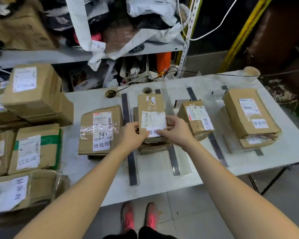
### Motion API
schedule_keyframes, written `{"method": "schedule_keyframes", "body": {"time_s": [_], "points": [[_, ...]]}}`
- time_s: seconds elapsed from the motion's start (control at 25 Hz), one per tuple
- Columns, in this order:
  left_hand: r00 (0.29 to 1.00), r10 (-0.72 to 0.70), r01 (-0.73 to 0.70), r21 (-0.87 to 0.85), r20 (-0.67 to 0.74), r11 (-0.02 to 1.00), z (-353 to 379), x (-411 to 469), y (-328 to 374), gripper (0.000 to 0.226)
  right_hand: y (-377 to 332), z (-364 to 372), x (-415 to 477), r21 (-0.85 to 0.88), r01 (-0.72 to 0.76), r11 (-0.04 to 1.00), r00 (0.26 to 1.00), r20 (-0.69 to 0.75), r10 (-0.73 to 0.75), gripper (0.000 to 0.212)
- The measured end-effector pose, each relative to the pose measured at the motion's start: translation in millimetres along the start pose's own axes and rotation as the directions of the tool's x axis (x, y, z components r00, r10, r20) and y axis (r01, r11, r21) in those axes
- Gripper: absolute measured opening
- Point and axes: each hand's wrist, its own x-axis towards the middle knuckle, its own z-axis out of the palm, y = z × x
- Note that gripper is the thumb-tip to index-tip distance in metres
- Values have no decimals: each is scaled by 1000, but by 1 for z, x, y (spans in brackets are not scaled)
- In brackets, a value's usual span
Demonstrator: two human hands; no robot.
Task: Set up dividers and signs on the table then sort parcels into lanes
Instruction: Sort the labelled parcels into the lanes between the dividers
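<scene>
Your left hand (131,133) and right hand (175,131) each gripped a near corner of the cardboard parcel (152,116), which lay atop a small stack on the white table (162,173). That stack sat in the lane between a dark strip (129,135) on its left and a clear divider (167,99) on its right.

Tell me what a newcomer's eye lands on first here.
Two bare forearms reach to mid-table, where the left hand and right hand grip the parcel topping a short stack. White handwritten labels mark boxes across the white table, and more boxes pile up on the left.
</scene>
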Motion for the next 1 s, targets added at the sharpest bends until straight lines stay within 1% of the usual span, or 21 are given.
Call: {"method": "schedule_keyframes", "body": {"time_s": [0.08, 0.16, 0.2, 0.24, 0.28, 0.36, 0.44, 0.48, 0.6, 0.72, 0.8, 0.84, 0.88, 0.92, 1.0], "points": [[1000, 8, -8, 23, -1, 1000, -6, -6, 4, 38, -6, 2, 1, -27, -18, 999, 1000, -5, 18, 71], [1000, 14, -12, 68, -23, 998, -22, -10, 10, 24, -21, 6, 6, -137, 2, 991, 999, -48, -8, 67], [999, 22, -17, 94, -49, 995, -35, -11, 12, 23, -32, 9, 10, -191, 33, 981, 996, -72, -47, 65], [996, 27, -15, 144, -79, 989, -51, -11, 15, 30, -45, 14, 14, -234, 75, 969, 993, -73, -94, 64], [992, 50, -26, 204, -114, 979, -72, -10, 15, 38, -62, 21, 18, -273, 131, 953, 988, -44, -149, 61], [980, 72, -4, 348, -184, 937, -123, -11, 13, 37, -104, 43, 23, -348, 259, 901, 966, 67, -251, 57], [961, 57, 76, 458, -270, 886, -178, -10, 5, 53, -147, 73, 27, -431, 371, 823, 928, 170, -330, 56], [947, 47, 128, 506, -319, 853, -207, -10, -2, 57, -169, 90, 28, -472, 424, 773, 905, 205, -371, 56], [901, 63, 234, 603, -428, 762, -295, -7, -33, 51, -227, 145, 37, -540, 528, 655, 846, 265, -464, 52], [885, 121, 280, 721, -450, 633, -372, 8, -70, 48, -281, 195, 48, -603, 552, 576, 823, 284, -492, 46], [890, 151, 290, 789, -431, 542, -413, 25, -94, 44, -308, 230, 60, -621, 533, 574, 836, 284, -469, 49], [893, 156, 287, 800, -423, 526, -428, 35, -106, 45, -317, 246, 67, -624, 517, 586, 847, 277, -453, 50], [899, 150, 274, 796, -411, 540, -441, 45, -118, 47, -324, 263, 76, -619, 501, 605, 859, 269, -436, 51], [907, 139, 250, 775, -397, 580, -450, 55, -130, 50, -329, 277, 83, -603, 486, 633, 870, 259, -420, 53], [930, 111, 183, 705, -350, 685, -459, 74, -153, 52, -333, 306, 98, -562, 440, 701, 898, 249, -364, 61]]}}
